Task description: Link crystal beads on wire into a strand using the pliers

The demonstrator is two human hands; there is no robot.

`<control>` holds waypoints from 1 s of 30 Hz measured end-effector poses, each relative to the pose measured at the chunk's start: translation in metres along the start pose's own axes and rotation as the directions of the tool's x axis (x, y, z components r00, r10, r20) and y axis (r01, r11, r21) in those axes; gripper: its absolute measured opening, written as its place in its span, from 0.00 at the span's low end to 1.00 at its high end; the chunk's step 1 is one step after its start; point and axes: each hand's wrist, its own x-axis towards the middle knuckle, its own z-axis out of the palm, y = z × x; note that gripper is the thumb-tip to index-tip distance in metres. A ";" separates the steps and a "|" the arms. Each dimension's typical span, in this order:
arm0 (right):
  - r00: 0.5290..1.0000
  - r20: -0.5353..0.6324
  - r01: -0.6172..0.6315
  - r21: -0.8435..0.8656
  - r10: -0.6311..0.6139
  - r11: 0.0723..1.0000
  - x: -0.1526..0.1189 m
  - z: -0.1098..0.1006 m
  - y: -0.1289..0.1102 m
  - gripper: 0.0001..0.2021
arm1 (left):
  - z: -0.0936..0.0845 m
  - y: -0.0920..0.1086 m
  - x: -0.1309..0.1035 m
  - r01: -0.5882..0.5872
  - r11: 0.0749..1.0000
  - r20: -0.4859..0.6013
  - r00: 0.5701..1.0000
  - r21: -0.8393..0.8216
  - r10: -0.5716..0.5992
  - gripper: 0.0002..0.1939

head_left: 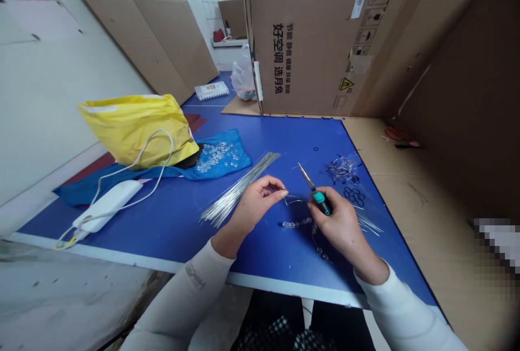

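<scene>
My right hand [335, 218] is wrapped round needle-nose pliers [319, 194] with teal and black grips, their metal tips pointing up and away. Thumb and fingers of my left hand [262, 199] pinch a thin wire [296, 201], which stretches across toward my right hand. Below, a string of clear beads [298, 223] hangs or lies near the right hand; part of it is hidden behind that hand. Beside my left forearm lies a bundle of straight silvery wires [239, 191]. More cut wires [368, 223] show to the right of my right hand.
Loose clear beads [217, 156] lie on a blue cloth [239, 148] by a yellow bag [142, 129]. A white power strip [108, 205] with its cord lies at left. Black rings [354, 196] and a pile of small wired pieces [343, 168] lie right. A large cardboard box [317, 42] stands behind.
</scene>
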 end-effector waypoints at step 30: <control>0.979 0.005 -0.201 0.181 0.203 0.963 0.009 -0.005 0.011 0.11 | 0.005 0.006 -0.006 0.076 0.991 0.117 0.991 -0.114 -0.062 0.09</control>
